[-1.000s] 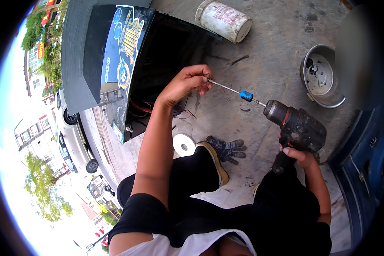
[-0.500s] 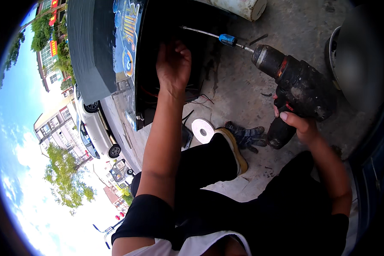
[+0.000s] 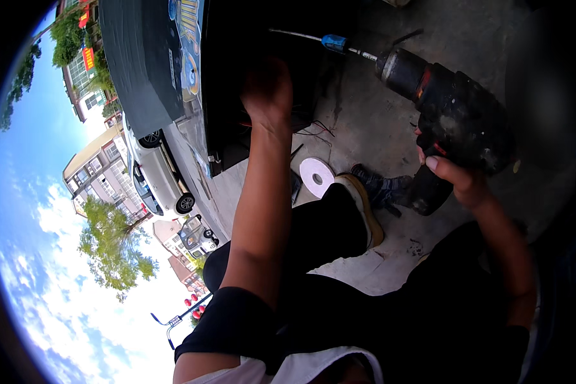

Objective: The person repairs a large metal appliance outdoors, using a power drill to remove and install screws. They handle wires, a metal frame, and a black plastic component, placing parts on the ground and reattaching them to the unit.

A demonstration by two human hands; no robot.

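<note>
My right hand (image 3: 457, 179) grips the handle of a black cordless drill (image 3: 451, 118). A long bit with a blue collar (image 3: 334, 43) sticks out of its chuck toward the upper left. My left hand (image 3: 267, 89) reaches up to the dark edge of a black box-like cabinet (image 3: 237, 77); the hand is blurred, and whether its fingers hold anything cannot be told. Thin red and black wires (image 3: 313, 131) trail from the cabinet onto the concrete just right of that hand.
A white roll of tape (image 3: 316, 175) lies on the concrete by my shoe (image 3: 362, 208). A dark glove (image 3: 384, 187) lies beside it. A printed blue panel (image 3: 187, 38) covers the cabinet's side. A parked car (image 3: 160, 173) and buildings show at left.
The view has swung, so drill and cabinet sit closer and higher. My left hand let go of the bit's tip and went up to the cabinet edge. The drill stays in my right hand.
</note>
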